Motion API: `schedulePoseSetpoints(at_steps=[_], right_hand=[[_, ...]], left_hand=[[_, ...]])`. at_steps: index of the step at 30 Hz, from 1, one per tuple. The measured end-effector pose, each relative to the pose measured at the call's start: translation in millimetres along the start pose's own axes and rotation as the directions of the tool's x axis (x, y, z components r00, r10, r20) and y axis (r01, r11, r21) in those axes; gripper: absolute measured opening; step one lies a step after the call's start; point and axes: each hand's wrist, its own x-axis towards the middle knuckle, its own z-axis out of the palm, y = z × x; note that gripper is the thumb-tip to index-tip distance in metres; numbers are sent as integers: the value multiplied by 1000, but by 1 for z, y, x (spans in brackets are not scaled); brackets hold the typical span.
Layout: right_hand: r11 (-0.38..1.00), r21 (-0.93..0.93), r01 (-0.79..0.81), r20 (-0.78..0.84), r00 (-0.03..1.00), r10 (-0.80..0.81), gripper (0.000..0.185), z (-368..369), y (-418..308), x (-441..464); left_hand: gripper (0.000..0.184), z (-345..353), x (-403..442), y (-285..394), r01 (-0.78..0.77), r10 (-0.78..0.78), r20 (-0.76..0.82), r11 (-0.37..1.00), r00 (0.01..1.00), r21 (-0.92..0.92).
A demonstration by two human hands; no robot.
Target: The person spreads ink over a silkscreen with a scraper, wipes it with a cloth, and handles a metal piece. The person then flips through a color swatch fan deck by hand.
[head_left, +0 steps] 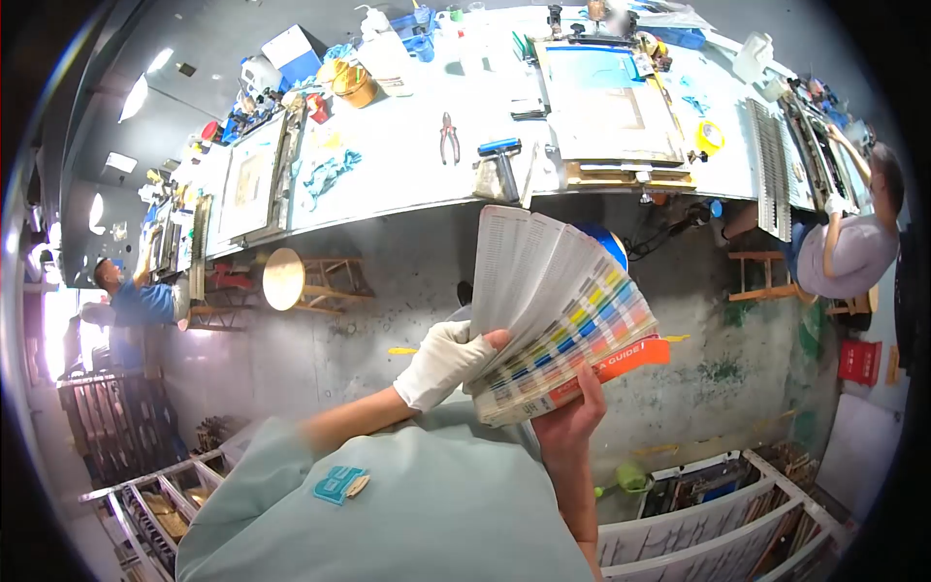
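A fanned-out color swatch guide (572, 310) is held up in front of my chest, its strips spread with printed color blocks and an orange cover strip on the right. My left hand (446, 364), in a white glove with a bare thumb tip, pinches the left strips near their lower part. Bare and below the orange cover, my right hand (572, 412) grips the guide's lower right side with the thumb on its front. The fingers behind the guide are hidden.
Ahead runs a long white table (398, 184) with pliers (449, 139), a blue-edged roller (502, 165), a screen frame (611, 107) and a blue cloth (332, 173). A wooden stool (284, 279) stands before it. Co-workers are at far left (145, 291) and right (853, 233). Racks (718, 514) stand behind me.
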Motion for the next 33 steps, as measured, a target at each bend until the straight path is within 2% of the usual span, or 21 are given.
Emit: schedulePoseSetpoints(at_steps=[6, 11, 29, 33], right_hand=[[999, 33, 8, -74, 997, -6, 58, -1, 0, 2], [998, 61, 16, -9, 1000, -16, 57, -10, 3, 5], [999, 20, 27, -24, 999, -27, 60, -4, 8, -5], [997, -53, 56, -26, 998, -58, 61, -7, 9, -9]], left_hand=[[40, 0, -3, 1, 7, -1, 62, 996, 998, -92], [40, -5, -3, -5, -26, 41, 89, 987, 995, -162], [42, -5, -7, -12, -61, 67, 51, 990, 996, -125], [40, -8, -8, -11, 18, -12, 50, 994, 999, -109]])
